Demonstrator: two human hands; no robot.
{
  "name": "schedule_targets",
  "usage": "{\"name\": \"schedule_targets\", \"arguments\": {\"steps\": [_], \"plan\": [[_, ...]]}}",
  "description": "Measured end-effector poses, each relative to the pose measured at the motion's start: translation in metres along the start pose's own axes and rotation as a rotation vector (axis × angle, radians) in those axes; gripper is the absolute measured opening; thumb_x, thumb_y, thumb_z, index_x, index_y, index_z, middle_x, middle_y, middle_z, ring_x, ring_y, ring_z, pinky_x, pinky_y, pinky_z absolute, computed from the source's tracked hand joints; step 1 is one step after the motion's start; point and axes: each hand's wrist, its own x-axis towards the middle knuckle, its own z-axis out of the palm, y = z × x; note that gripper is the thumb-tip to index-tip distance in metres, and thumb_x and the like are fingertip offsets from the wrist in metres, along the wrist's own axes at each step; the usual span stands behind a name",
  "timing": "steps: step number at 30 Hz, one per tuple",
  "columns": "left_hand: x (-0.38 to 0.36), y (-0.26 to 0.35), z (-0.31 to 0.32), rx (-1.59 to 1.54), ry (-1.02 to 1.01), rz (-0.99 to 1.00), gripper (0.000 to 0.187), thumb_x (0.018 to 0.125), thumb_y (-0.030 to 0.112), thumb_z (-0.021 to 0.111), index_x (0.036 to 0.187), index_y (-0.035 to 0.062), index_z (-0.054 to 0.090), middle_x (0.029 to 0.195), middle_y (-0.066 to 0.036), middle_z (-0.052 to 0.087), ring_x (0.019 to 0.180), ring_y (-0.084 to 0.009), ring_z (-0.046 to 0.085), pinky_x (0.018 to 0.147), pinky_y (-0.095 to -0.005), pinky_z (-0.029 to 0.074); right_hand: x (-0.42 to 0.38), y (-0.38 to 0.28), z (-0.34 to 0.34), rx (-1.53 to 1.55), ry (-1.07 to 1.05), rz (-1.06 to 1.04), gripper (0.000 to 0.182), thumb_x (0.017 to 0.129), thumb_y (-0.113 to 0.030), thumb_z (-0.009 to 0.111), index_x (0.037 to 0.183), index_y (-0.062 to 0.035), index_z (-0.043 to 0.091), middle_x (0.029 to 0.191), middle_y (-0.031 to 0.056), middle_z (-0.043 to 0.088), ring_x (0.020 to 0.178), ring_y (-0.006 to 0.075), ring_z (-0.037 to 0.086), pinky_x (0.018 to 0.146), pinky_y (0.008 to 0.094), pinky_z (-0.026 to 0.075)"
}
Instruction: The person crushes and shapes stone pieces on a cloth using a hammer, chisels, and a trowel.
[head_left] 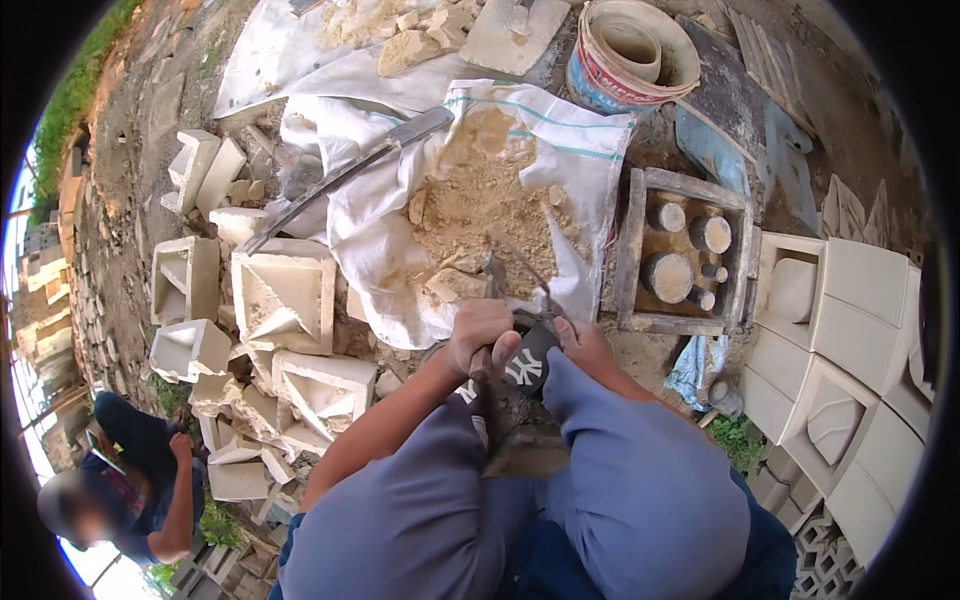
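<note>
My left hand (482, 338) is closed round the handle of a tool whose metal head (493, 268) points up toward the white sack. My right hand (583, 347) is closed on the end of a thin dark rod (538, 277), which slants up and left over the sack. On the white sack (380, 215) lies a heap of sandy, crumbled material (475, 205). A pale broken chunk (456, 285) rests at the heap's lower edge, beside the tool head. Both hands are above my dark sandals, between my knees.
A long metal bar (350, 178) lies across the sack's left side. Cast blocks (285, 300) are piled left. On the right are a wooden frame (632, 250) with round cylinders, a bucket (610, 90) and stacked pale blocks (868, 300). Another person (140, 480) sits lower left.
</note>
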Motion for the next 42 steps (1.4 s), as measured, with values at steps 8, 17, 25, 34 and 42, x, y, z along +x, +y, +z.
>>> {"name": "schedule_targets", "arguments": {"steps": [8, 17, 25, 34, 42], "plan": [[0.009, -0.015, -0.014, 0.068, 0.084, -0.041, 0.046, 0.096, 0.017, 0.054, 0.055, 0.0047, 0.036, 0.052, -0.007, 0.031, 0.041, -0.0248, 0.035, 0.043, -0.0389, 0.024, 0.007, 0.001, 0.008, 0.142, 0.101, -0.143, 0.059, 0.101, -0.049, 0.047, 0.084, 0.0054, 0.064, 0.073, 0.0261, 0.063, 0.068, 0.0417, 0.062, 0.066, 0.0467, 0.047], [0.018, -0.028, -0.036, 0.078, 0.283, -0.178, 0.047, 0.098, 0.017, 0.051, 0.056, 0.0023, 0.037, 0.052, -0.007, 0.033, 0.042, -0.0228, 0.037, 0.043, -0.0364, 0.025, 0.043, -0.021, 0.014, 0.143, 0.063, -0.292, 0.062, 0.102, -0.049, 0.048, 0.074, 0.0061, 0.06, 0.058, 0.016, 0.053, 0.054, 0.0202, 0.049, 0.055, 0.0435, 0.042], [0.015, -0.019, -0.067, 0.17, 0.395, -0.115, 0.057, 0.106, 0.028, 0.043, 0.055, 0.0039, 0.033, 0.049, -0.002, 0.034, 0.043, -0.0129, 0.034, 0.042, -0.0298, 0.023, 0.043, -0.044, 0.027, 0.079, -0.018, -0.257, 0.067, 0.098, -0.056, 0.048, 0.08, 0.0079, 0.06, 0.066, 0.0283, 0.056, 0.061, 0.0381, 0.057, 0.063, 0.0479, 0.045], [0.001, -0.003, -0.08, 0.165, 0.462, -0.109, 0.056, 0.104, 0.027, 0.046, 0.056, 0.0037, 0.031, 0.051, -0.004, 0.033, 0.043, -0.0161, 0.034, 0.044, -0.0324, 0.022, 0.058, -0.059, 0.017, 0.021, -0.13, -0.163, 0.068, 0.099, -0.055, 0.048, 0.074, 0.0067, 0.059, 0.06, 0.0244, 0.054, 0.056, 0.0325, 0.051, 0.06, 0.0469, 0.043], [-0.006, 0.012, -0.075, -0.017, 0.452, -0.016, 0.048, 0.1, 0.02, 0.049, 0.057, 0.0028, 0.033, 0.054, -0.006, 0.033, 0.045, -0.0211, 0.036, 0.044, -0.0347, 0.025, 0.043, -0.045, 0.022, 0.062, -0.113, -0.246, 0.057, 0.102, -0.046, 0.048, 0.079, 0.0048, 0.06, 0.06, 0.0191, 0.052, 0.056, 0.0244, 0.047, 0.057, 0.0427, 0.042]]}}
